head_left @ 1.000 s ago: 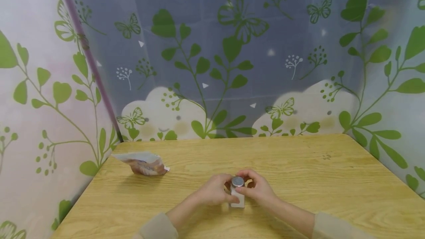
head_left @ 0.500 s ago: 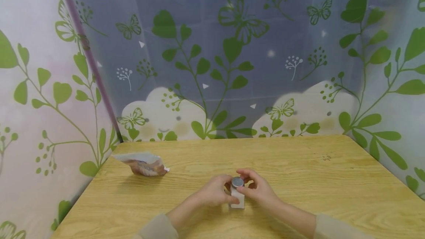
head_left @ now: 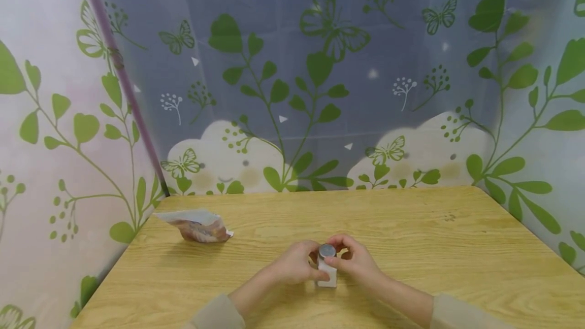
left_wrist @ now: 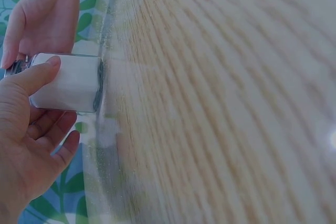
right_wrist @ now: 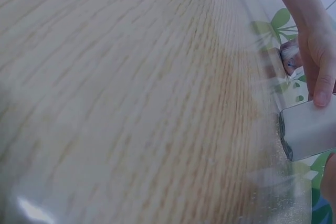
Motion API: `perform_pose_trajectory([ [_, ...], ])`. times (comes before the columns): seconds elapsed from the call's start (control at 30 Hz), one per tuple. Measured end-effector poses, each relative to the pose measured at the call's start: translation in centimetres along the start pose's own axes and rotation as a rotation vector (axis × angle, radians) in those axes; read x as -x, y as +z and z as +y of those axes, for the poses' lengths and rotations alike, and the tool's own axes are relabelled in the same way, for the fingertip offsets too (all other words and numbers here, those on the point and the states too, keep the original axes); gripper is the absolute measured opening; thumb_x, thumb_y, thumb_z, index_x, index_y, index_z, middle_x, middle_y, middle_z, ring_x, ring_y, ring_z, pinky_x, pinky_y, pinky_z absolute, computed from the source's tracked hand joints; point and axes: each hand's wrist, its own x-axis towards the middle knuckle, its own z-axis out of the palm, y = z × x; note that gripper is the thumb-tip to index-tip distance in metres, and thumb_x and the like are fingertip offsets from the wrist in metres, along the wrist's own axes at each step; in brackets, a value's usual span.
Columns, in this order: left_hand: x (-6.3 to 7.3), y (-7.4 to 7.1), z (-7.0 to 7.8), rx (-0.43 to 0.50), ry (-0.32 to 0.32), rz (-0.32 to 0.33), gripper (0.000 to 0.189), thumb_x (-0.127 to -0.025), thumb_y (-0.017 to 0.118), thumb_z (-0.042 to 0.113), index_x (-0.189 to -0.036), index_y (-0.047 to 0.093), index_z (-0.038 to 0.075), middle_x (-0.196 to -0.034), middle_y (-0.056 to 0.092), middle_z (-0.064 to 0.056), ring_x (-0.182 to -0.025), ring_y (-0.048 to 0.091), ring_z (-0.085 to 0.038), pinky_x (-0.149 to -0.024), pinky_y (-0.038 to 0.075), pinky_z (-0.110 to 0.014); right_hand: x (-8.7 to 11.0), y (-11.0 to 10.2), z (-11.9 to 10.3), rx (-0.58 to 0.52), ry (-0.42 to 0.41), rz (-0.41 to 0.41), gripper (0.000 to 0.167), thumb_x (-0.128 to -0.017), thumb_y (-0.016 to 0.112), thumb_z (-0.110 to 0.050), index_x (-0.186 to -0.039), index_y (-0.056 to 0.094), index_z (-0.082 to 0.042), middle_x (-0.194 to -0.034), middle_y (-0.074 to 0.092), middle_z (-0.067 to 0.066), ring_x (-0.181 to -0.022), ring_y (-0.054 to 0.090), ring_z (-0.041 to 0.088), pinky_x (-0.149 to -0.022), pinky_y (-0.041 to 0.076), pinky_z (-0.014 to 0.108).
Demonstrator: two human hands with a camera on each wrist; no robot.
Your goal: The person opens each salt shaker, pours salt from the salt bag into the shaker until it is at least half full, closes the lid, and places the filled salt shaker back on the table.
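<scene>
A small glass jar (head_left: 327, 278) stands upright on the table (head_left: 256, 227), filled with something white and topped by a round silver lid (head_left: 327, 250). My left hand (head_left: 294, 262) grips the jar's body from the left, its thumb across the near face. From the other side my right hand (head_left: 360, 261) holds the lid between thumb and fingers. In the left wrist view the jar (left_wrist: 71, 82) shows its clear thick base. The right wrist view has the jar (right_wrist: 310, 129) at its right edge, with the lid out of frame.
A crumpled plastic pouch (head_left: 203, 227), brown and white, stands at the table's left. Patterned curtains (head_left: 301, 90) with leaves and butterflies enclose the back and both sides of the table.
The right index finger lifted a little off the lid half a second ago and is back against it now. The left hand and the jar stay in place.
</scene>
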Motion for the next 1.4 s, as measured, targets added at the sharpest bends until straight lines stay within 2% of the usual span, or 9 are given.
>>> perform_pose_trajectory([
  [0.13,0.03,0.10,-0.05,-0.002,0.006,0.000,0.033,-0.071,0.079,0.023,-0.099,0.063,0.014,-0.085,0.056,0.012,-0.081,0.052,-0.006,-0.069,0.044,-0.022,0.09,0.12,-0.12,0.004,0.015,-0.004,0.033,-0.085,0.065,-0.012,-0.112,0.053,0.003,-0.101,0.053,0.009,-0.093,0.046,0.016,-0.075,0.036,0.029],
  [0.3,0.05,0.15,-0.07,0.001,0.004,0.004,0.032,-0.071,0.079,0.022,-0.097,0.063,0.015,-0.083,0.056,0.011,-0.079,0.052,-0.006,-0.067,0.044,-0.022,0.29,0.16,-0.15,-0.003,-0.023,-0.016,0.036,-0.086,0.063,-0.009,-0.118,0.052,0.005,-0.104,0.054,0.009,-0.094,0.046,0.016,-0.075,0.037,0.028],
  [0.53,0.15,0.13,-0.01,0.005,-0.002,0.009,0.031,-0.071,0.079,0.022,-0.097,0.063,0.015,-0.083,0.055,0.010,-0.078,0.051,-0.006,-0.066,0.044,-0.023,0.17,0.26,-0.02,-0.002,-0.026,0.001,0.031,-0.085,0.064,-0.008,-0.113,0.055,0.002,-0.101,0.054,0.008,-0.092,0.047,0.013,-0.074,0.039,0.028],
  [0.8,0.07,0.26,-0.30,0.007,0.010,0.018,0.030,-0.071,0.079,0.023,-0.095,0.062,0.013,-0.083,0.054,0.008,-0.075,0.050,-0.006,-0.064,0.044,-0.022,-0.05,0.43,-0.18,0.014,0.019,0.031,0.030,-0.083,0.067,-0.009,-0.109,0.056,0.001,-0.098,0.055,0.007,-0.090,0.047,0.013,-0.074,0.040,0.028],
  [1.0,-0.04,0.28,-0.38,0.017,0.008,0.016,0.029,-0.071,0.079,0.022,-0.093,0.061,0.014,-0.082,0.054,0.004,-0.072,0.049,-0.007,-0.062,0.044,-0.021,-0.07,0.45,-0.14,0.024,0.006,0.025,0.031,-0.083,0.067,-0.010,-0.109,0.055,0.002,-0.099,0.055,0.009,-0.090,0.048,0.013,-0.074,0.041,0.028],
  [1.4,-0.16,0.28,-0.28,0.041,0.008,0.015,0.028,-0.070,0.079,0.019,-0.091,0.061,0.015,-0.080,0.054,0.006,-0.072,0.051,-0.006,-0.063,0.046,-0.021,0.05,0.41,-0.35,0.022,0.010,0.023,0.032,-0.083,0.067,-0.010,-0.110,0.054,0.002,-0.100,0.054,0.009,-0.091,0.047,0.013,-0.073,0.040,0.027],
])
